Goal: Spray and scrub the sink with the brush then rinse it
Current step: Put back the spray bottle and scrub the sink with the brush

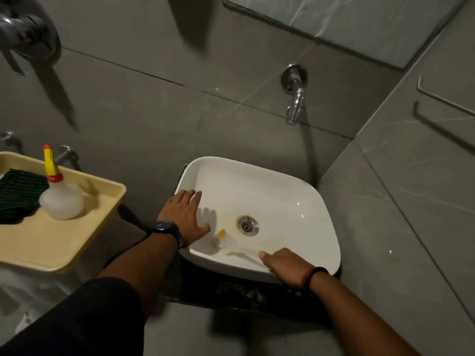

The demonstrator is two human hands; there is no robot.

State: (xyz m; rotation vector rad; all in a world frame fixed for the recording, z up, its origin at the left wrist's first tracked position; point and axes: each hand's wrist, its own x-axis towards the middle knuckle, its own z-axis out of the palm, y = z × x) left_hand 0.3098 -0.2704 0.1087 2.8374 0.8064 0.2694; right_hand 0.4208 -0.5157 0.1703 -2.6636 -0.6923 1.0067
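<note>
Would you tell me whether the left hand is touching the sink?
Touching: the head view shows the left hand resting flat on the sink rim's left edge.

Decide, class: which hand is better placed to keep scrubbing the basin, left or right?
Right. The right hand already grips the brush inside the sink; the left hand lies open on the rim.

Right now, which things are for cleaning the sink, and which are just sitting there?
For the job:
- sink
- brush, held by the right hand
- spray bottle, standing on the tray
- tap, for rinsing
- left hand, resting flat on the sink's rim

Just lying about:
- yellow tray
- dark green cloth on the tray
- wall rail
</note>
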